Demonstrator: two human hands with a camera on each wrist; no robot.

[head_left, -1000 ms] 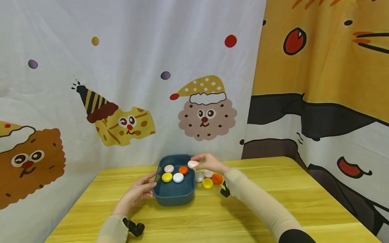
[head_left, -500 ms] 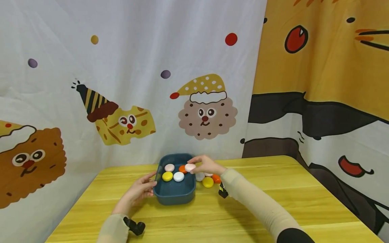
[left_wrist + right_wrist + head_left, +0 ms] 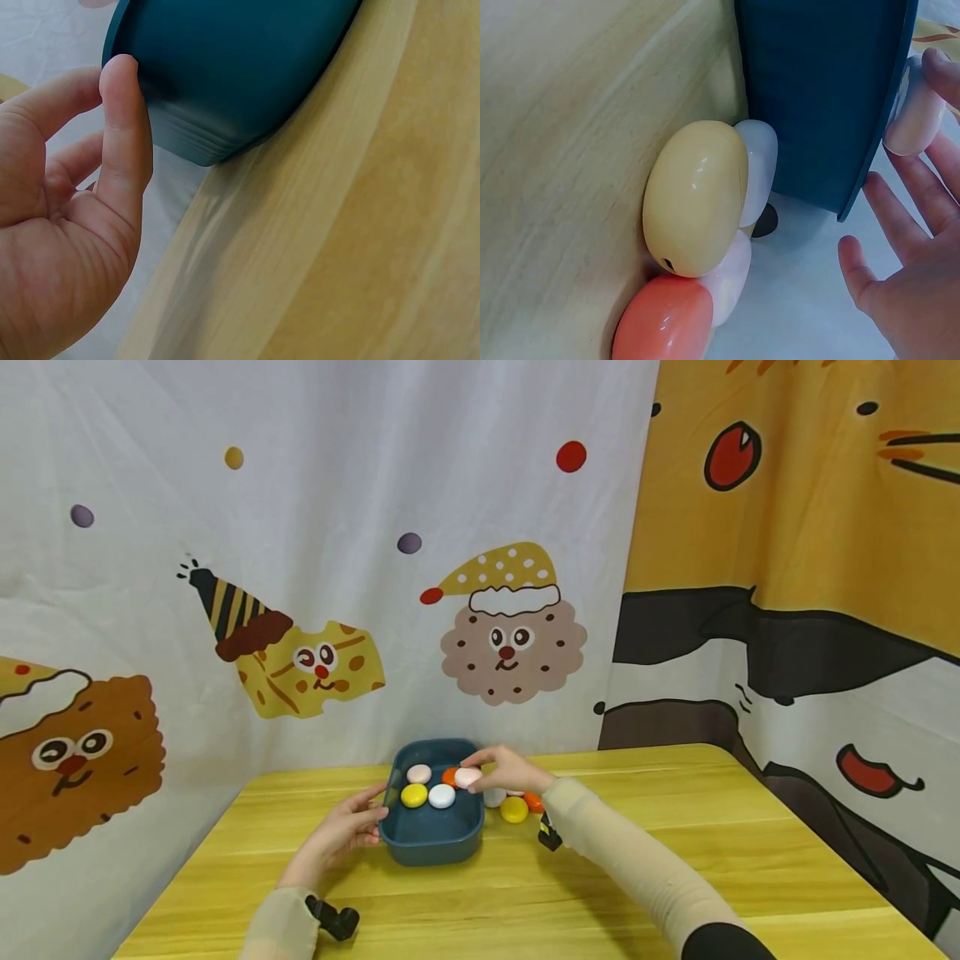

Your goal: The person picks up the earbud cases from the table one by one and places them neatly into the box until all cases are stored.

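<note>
A dark blue rectangular bin (image 3: 431, 853) stands on the table. My left hand (image 3: 341, 831) pinches its left edge, with the thumb (image 3: 121, 90) against the bin's wall in the left wrist view. My right hand (image 3: 512, 768) holds a glossy pale pink pebble-shaped piece (image 3: 468, 777) between thumb and fingers, over the bin's right rim. Inside the bin lie another pale pink piece (image 3: 419, 774), a yellow piece (image 3: 414, 795), a white piece (image 3: 442, 796) and an orange piece (image 3: 450, 776), partly hidden by the held one.
Right of the bin, a grey-white piece (image 3: 759, 169), a yellow piece (image 3: 697, 199), a pale pink piece (image 3: 729, 277) and an orange piece (image 3: 666, 322) lie close together on the wooden table (image 3: 480, 910). A cartoon-printed curtain (image 3: 337, 527) hangs behind the table.
My right hand has moved slightly left and down, bringing the pale pink piece further over the bin. The left hand keeps its place on the bin's edge.
</note>
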